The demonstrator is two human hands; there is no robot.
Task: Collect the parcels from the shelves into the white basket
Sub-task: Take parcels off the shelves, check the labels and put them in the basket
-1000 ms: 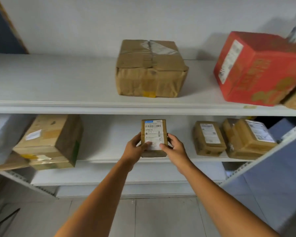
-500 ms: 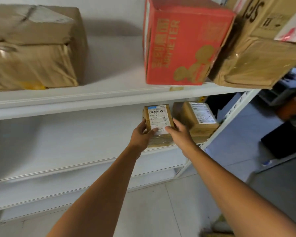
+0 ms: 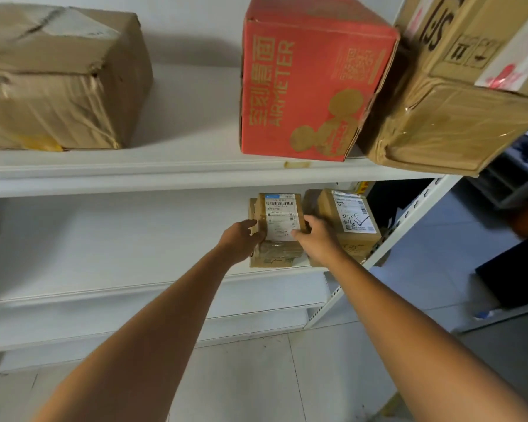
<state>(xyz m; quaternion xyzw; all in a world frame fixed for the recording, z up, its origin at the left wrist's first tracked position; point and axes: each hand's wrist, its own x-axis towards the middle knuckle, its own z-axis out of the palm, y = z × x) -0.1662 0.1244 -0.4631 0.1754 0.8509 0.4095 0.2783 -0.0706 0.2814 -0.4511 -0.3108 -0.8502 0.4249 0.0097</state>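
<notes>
A small brown parcel (image 3: 280, 213) with a white barcode label is held between both hands over the lower shelf (image 3: 110, 239). My left hand (image 3: 241, 242) grips its left side and my right hand (image 3: 319, 239) grips its right side. It sits on or just above a second small brown parcel (image 3: 272, 259) lying on that shelf. A taped brown parcel (image 3: 349, 222) with a handwritten label stands right beside them. The white basket is out of view.
The upper shelf (image 3: 177, 166) carries a crumpled brown box (image 3: 58, 83) at the left, a red box (image 3: 311, 83) in the middle and a big taped brown box (image 3: 457, 99) overhanging at the right. A white slotted upright (image 3: 387, 239) ends the shelf; tiled floor (image 3: 256, 376) lies below.
Both hands have carried the small labelled parcel to the right along the lower shelf, up against the other small parcels. The view has swung right with them.
</notes>
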